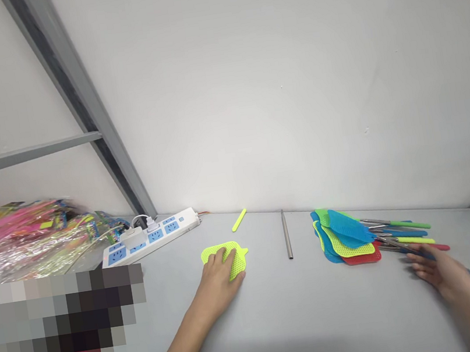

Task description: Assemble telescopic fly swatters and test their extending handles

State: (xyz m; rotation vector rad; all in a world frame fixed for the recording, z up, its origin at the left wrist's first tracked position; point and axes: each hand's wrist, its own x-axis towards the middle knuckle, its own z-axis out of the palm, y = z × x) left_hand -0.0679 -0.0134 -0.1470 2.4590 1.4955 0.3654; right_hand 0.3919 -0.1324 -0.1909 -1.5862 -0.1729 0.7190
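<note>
My left hand (220, 278) rests over a neon-yellow mesh fly swatter head (238, 261), fingers curled on its top and thumb at its near edge. The head lies flat, with its short stem pointing right. Behind it is a loose yellow handle (238, 220), and farther right a bare metal tube (287, 236) lies alone. At the right, my right hand (438, 269) has its fingers around the dark blue handle of a blue fly swatter (349, 229). That swatter lies on top of a pile of fly swatters in yellow, green, red and blue; its handle is partly hidden by my hand.
A white power strip (152, 241) with plugs in it stands at the back left. Shiny plastic-wrapped bundles (27, 236) are heaped at the far left, and a blurred-out patch covers the lower left. The grey table (283, 321) meets a white wall (270, 88).
</note>
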